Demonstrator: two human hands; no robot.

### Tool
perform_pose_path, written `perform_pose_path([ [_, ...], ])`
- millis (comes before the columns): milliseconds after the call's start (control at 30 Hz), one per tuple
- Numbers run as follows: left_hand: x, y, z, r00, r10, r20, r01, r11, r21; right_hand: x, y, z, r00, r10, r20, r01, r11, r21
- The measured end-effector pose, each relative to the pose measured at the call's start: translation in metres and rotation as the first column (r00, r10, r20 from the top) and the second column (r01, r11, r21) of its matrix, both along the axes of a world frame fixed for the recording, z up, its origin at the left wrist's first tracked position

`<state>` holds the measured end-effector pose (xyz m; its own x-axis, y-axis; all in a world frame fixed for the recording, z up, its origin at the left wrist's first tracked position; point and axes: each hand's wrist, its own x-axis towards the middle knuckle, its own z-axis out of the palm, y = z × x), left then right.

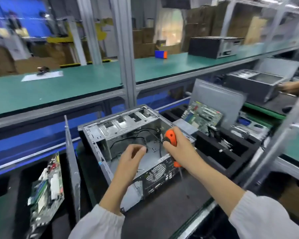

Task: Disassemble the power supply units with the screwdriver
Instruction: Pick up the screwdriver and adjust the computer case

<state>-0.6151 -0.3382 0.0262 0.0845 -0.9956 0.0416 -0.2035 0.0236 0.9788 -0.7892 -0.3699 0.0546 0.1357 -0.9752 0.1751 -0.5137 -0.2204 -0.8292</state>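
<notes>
Green bench (59,90): long surface running across the upper half behind grey uprights; a black computer case (214,47) stands at its far right, a blue and orange box (160,54) near the middle, a white sheet (41,75) with a small dark object at the left
Black foam tray (214,152): lower work level with deep slots, carrying the opened units and loose boards
Open case (124,140): grey metal computer chassis lying with its open side up in the middle, the perforated rear panel turned toward the person; black cables (136,135) loop across its bare inner floor
Second chassis (252,83): grey, at the upper right, blurred, with another person's hand at its right edge
Grey panel (72,163): flat sheet standing on edge just left of the open case
Left board (47,187): green circuit board leaning in a tray slot at the lower left
Right board (202,114): green circuit board tilted up just right of the open case, in front of a grey plate
Right hand (178,145): white sleeve, fingers curled round the screwdriver handle, held over the right wall of the open case
Left hand (131,159): white sleeve, reaching into the open case, thumb and fingertips pinched at a black cable; blur hides the contact, so cannot tell whether this grip truly holds it
Screwdriver (171,137): orange and black handle in the right grip, thin shaft pointing down toward the person, outside the rear panel
</notes>
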Motion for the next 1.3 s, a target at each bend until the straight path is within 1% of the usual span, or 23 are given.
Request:
perform_pose_path([
  [67, 0.006, -0.016, 0.001, 0.985, 0.144, 0.091, -0.141, 0.989, -0.041, -0.007, -0.035, -0.002, 0.999, 0.037, -0.023, -0.036, 0.999, 0.037],
  [133, 0.013, -0.028, 0.005, 0.948, 0.288, 0.136, -0.281, 0.958, -0.063, -0.011, -0.069, 0.001, 0.991, 0.078, -0.105, -0.076, 0.997, 0.022],
  [200, 0.023, -0.037, 0.008, 0.901, 0.368, 0.231, -0.372, 0.928, -0.031, -0.013, -0.102, 0.006, 0.982, 0.121, -0.141, -0.122, 0.993, 0.003],
  [267, 0.033, -0.042, 0.011, 0.86, 0.38, 0.341, -0.422, 0.905, 0.054, -0.01, -0.132, 0.012, 0.98, 0.176, -0.089, -0.172, 0.984, 0.042],
  [333, 0.042, -0.048, 0.013, 0.819, 0.381, 0.428, -0.466, 0.878, 0.111, -0.006, -0.157, 0.015, 0.974, 0.223, 0.024, -0.224, 0.963, 0.152],
  [400, 0.052, -0.057, 0.014, 0.754, 0.388, 0.53, -0.538, 0.828, 0.159, 0.002, -0.179, 0.017, 0.963, 0.261, 0.068, -0.27, 0.929, 0.253],
  [433, 0.059, -0.062, 0.013, 0.726, 0.389, 0.567, -0.578, 0.792, 0.197, 0.006, -0.191, 0.017, 0.962, 0.271, 0.041, -0.272, 0.924, 0.268],
  [467, 0.065, -0.067, 0.012, 0.711, 0.381, 0.591, -0.608, 0.755, 0.244, 0.01, -0.203, 0.016, 0.962, 0.27, -0.041, -0.251, 0.933, 0.257],
  [500, 0.071, -0.072, 0.01, 0.709, 0.368, 0.601, -0.624, 0.725, 0.292, 0.012, -0.215, 0.016, 0.953, 0.258, -0.158, -0.22, 0.949, 0.225],
  [533, 0.077, -0.077, 0.007, 0.721, 0.356, 0.594, -0.625, 0.703, 0.338, 0.014, -0.227, 0.014, 0.938, 0.224, -0.266, -0.178, 0.966, 0.185],
  [567, 0.082, -0.081, 0.003, 0.737, 0.355, 0.574, -0.624, 0.685, 0.377, 0.014, -0.239, 0.011, 0.927, 0.186, -0.325, -0.135, 0.976, 0.172],
  [633, 0.092, -0.091, -0.005, 0.762, 0.364, 0.536, -0.615, 0.666, 0.422, 0.014, -0.258, 0.005, 0.92, 0.129, -0.371, -0.064, 0.981, 0.182],
  [700, 0.101, -0.103, -0.014, 0.772, 0.388, 0.504, -0.613, 0.663, 0.429, 0.017, -0.272, 0.0, 0.889, 0.092, -0.449, -0.01, 0.983, 0.182],
  [800, 0.107, -0.115, -0.022, 0.767, 0.453, 0.454, -0.633, 0.649, 0.422, 0.021, -0.284, -0.009, 0.832, 0.109, -0.545, -0.01, 0.983, 0.181],
  [933, 0.115, -0.129, -0.029, 0.745, 0.55, 0.377, -0.667, 0.613, 0.423, 0.023, -0.296, -0.018, 0.798, 0.134, -0.588, -0.016, 0.979, 0.202],
  [1067, 0.118, -0.141, -0.034, 0.707, 0.632, 0.317, -0.698, 0.553, 0.455, 0.02, -0.311, -0.02, 0.823, 0.142, -0.55, 0.004, 0.967, 0.256],
  [1167, 0.12, -0.15, -0.031, 0.686, 0.658, 0.311, -0.714, 0.525, 0.463, 0.018, -0.32, -0.022, 0.815, 0.181, -0.55, 0.001, 0.949, 0.315],
  [1300, 0.129, -0.159, -0.032, 0.682, 0.673, 0.287, -0.711, 0.521, 0.472, 0.021, -0.331, -0.021, 0.784, 0.228, -0.577, -0.029, 0.942, 0.333],
])
